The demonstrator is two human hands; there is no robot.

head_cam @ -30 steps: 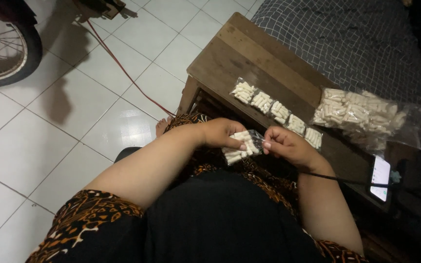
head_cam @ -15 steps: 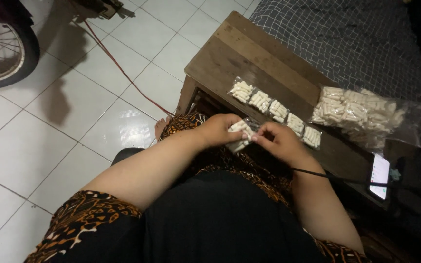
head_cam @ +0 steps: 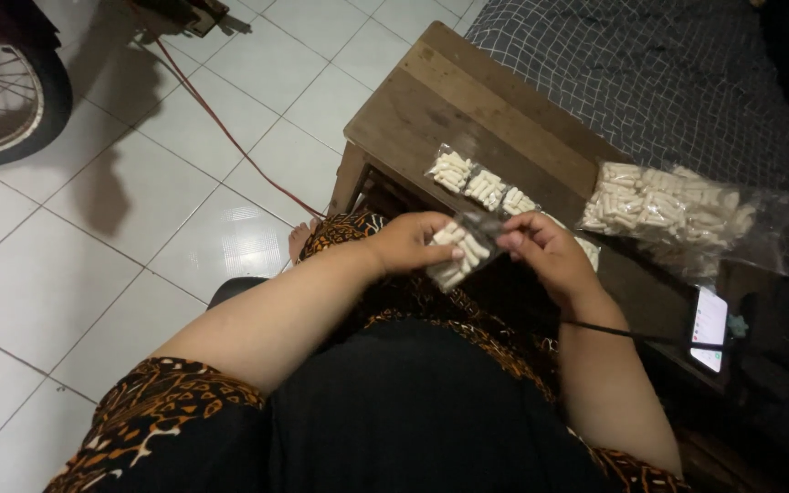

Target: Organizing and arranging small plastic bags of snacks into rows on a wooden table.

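A small clear plastic packet filled with short cream-white sticks (head_cam: 461,256) is pinched between the fingers of both hands, just above the lap and in front of the near edge of the table. The fingers (head_cam: 433,239) of the left hand (head_cam: 408,243) are curled around the packet's left side, with the thumb pressed against its face. The fingers (head_cam: 520,226) of the right hand (head_cam: 550,256) are closed on the packet's upper right corner, where the plastic is gathered to a dark fold. Both forearms are bare and are drawn in toward the body, which is clothed in black with brown patterned sleeves.

Beyond the hands, a row of similar small filled clear packets (head_cam: 483,185) is laid across the dark brown wooden table (head_cam: 468,100), running diagonally from upper left to lower right. To the right of the row, a large clear plastic bag of loose cream-white sticks (head_cam: 668,210) is lying on the table's far right part. Near the right forearm, a lit smartphone (head_cam: 710,327) is resting with a black cable (head_cam: 614,330) attached. A grey bedcover with a white grid pattern (head_cam: 650,64) is seen behind the table. A red cord (head_cam: 221,128) is trailed across the white tiled floor (head_cam: 93,237), and a spoked bicycle wheel (head_cam: 2,100) is seen at the upper left.
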